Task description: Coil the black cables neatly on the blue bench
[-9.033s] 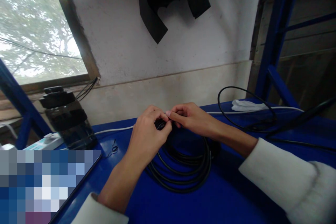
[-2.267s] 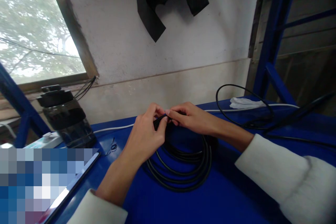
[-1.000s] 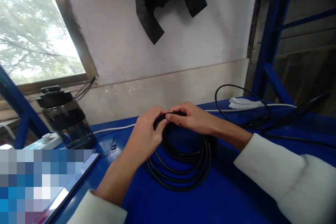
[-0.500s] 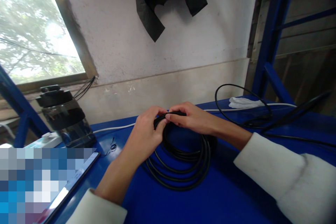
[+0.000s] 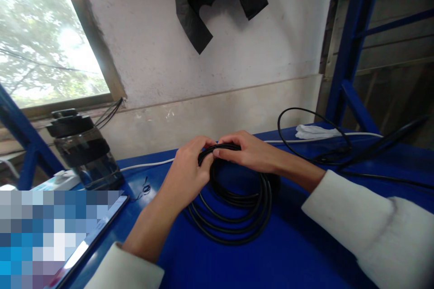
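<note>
A black cable (image 5: 233,241) is wound into a coil of several loops over the blue tabletop (image 5: 285,257). My left hand (image 5: 191,162) is closed around the far left part of the bundled loops, thumb on the near side. Just to its right, my right hand (image 5: 242,151) grips the top of the same bundle, and the two thumbs nearly meet. The lower loops hang wider and spread apart below the hands. Parts of the bundle are hidden behind my fingers.
A dark water bottle (image 5: 86,153) and a tablet-like device (image 5: 91,239), its screen blurred out, are at left. A white cable (image 5: 149,164) runs along the back. At right lie a looped black cable (image 5: 298,110) and a white cloth-like piece (image 5: 315,132). A wall stands behind.
</note>
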Demonstrator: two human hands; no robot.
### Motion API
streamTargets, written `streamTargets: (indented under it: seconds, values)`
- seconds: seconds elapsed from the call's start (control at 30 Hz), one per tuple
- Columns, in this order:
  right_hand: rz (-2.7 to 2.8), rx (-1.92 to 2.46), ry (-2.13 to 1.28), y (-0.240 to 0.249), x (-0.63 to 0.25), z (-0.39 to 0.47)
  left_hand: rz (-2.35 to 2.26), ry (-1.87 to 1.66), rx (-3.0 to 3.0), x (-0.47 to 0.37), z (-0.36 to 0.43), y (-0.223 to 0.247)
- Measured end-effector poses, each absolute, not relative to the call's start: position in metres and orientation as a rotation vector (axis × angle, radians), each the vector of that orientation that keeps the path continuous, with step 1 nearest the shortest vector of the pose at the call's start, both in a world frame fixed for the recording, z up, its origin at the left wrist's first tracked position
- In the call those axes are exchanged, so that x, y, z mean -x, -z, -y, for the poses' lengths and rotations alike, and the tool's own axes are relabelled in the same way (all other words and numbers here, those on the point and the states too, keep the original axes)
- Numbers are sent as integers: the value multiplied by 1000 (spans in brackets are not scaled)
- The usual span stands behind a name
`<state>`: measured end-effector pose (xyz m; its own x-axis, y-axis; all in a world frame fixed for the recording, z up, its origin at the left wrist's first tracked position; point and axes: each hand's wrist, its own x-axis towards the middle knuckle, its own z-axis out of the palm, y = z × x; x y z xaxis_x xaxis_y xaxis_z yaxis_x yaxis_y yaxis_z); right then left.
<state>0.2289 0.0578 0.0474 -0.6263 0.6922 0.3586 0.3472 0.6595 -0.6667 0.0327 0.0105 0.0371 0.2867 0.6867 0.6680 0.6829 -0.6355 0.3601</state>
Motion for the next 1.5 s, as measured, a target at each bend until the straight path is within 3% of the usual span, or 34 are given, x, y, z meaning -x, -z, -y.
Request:
streamTargets:
  seconds: [0.5, 1.0, 1.5]
  values:
    - [2345, 768, -701, -46, -236, -63, -1375, -1277, -2507, -33, -10, -37]
    - [2301, 781, -291, -41, -233, -55, -1398, -1268, -2500, -32, -12, -35]
    - [2281, 762, -163, -38, -230, -52, -1372, -1292, -2497, -34, -13, -36]
